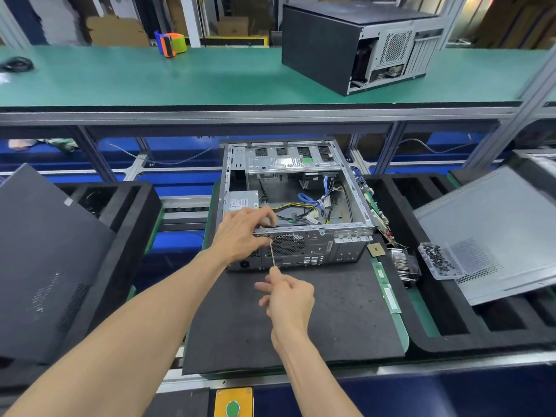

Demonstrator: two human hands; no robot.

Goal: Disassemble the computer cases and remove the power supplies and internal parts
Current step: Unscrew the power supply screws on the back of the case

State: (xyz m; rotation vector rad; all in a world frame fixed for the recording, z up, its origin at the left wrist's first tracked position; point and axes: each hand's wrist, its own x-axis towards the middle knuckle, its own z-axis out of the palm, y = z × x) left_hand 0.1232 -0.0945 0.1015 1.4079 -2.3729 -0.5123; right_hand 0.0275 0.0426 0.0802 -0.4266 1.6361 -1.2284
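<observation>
**Head view: screwdriver at the back of an open case**

The open case [288,203] lies on a dark mat [301,320] on the tabletop, its rear panel facing the person. The power supply [243,200] sits inside at the near-left corner, beside loose cables [313,206]. The left hand [240,233] has its fingers curled over the case's rear top edge, pinching by the screwdriver [272,254] tip. The right hand [288,299] grips the screwdriver's handle. A tray of screws [439,260] lies to the right.
</observation>
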